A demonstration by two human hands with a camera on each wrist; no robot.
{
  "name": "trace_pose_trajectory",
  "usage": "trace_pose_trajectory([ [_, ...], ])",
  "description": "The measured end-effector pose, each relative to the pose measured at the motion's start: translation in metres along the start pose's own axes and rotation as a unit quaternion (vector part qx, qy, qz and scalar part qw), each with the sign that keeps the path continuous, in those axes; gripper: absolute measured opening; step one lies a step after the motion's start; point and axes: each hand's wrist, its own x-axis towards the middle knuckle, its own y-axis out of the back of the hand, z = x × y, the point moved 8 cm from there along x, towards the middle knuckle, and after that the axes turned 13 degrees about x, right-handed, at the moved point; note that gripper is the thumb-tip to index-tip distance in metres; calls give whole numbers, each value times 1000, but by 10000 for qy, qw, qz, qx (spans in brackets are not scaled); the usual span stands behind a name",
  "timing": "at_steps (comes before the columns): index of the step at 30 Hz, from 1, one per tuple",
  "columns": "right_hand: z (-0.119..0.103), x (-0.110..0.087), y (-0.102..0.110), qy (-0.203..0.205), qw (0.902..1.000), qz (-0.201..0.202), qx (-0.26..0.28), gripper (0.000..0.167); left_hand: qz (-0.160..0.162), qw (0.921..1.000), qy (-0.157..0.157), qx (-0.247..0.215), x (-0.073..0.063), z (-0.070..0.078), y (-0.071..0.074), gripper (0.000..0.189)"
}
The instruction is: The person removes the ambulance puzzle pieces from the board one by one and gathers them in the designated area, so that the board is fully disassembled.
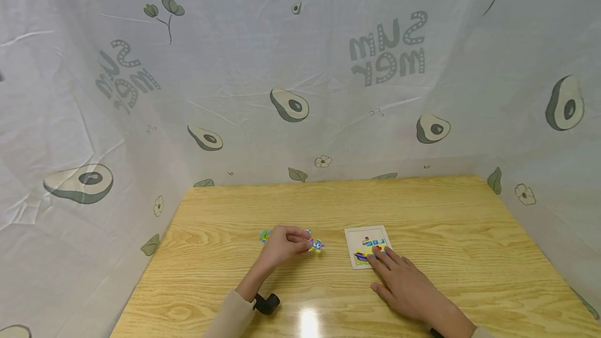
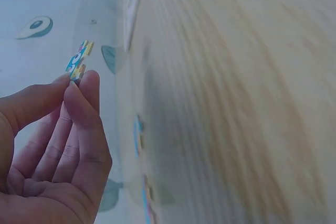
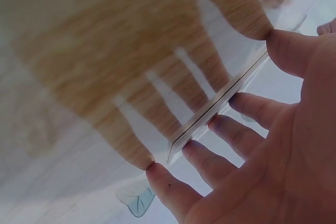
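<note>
My left hand (image 1: 281, 248) pinches a small jigsaw puzzle piece (image 1: 317, 246) between thumb and fingertips, just above the table. In the left wrist view the piece (image 2: 79, 60) is tilted and blue, yellow and white. A square puzzle board (image 1: 355, 237) with a pale frame lies to the right, partly filled with a colourful boat picture. On its lower right part rest the spread fingertips of my right hand (image 1: 410, 285), covering some of the picture. The right wrist view shows fingertips on the board's edge (image 3: 181, 142), with the thumb on the table.
More loose puzzle pieces (image 1: 264, 235) lie on the wooden table (image 1: 436, 213), partly hidden behind my left hand. A printed curtain (image 1: 319, 134) hangs along the table's back and sides. A black wrist device (image 1: 267, 304) sits by the left sleeve.
</note>
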Motion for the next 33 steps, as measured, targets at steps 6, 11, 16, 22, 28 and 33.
trace_pose_trajectory([
  [6,2,-1,-2,-21,10000,-45,81,59,243,9989,161,364,-14,-14,17,17],
  [11,1,-2,-2,-32,9999,-57,100,59,388,9976,356,456,-29,-30,31,19],
  [16,-2,-2,1,-22,10000,-27,19,59,544,9966,593,161,-43,-45,44,21],
  [22,-1,-1,3,1,10000,4,-3,58,878,9924,862,79,-55,-58,64,21],
  [28,-1,-1,2,-9,10000,10,35,58,1269,9860,975,476,-60,-66,80,17],
  [33,-1,0,0,-31,10000,-5,48,58,1434,9801,1016,924,-62,-69,87,14],
])
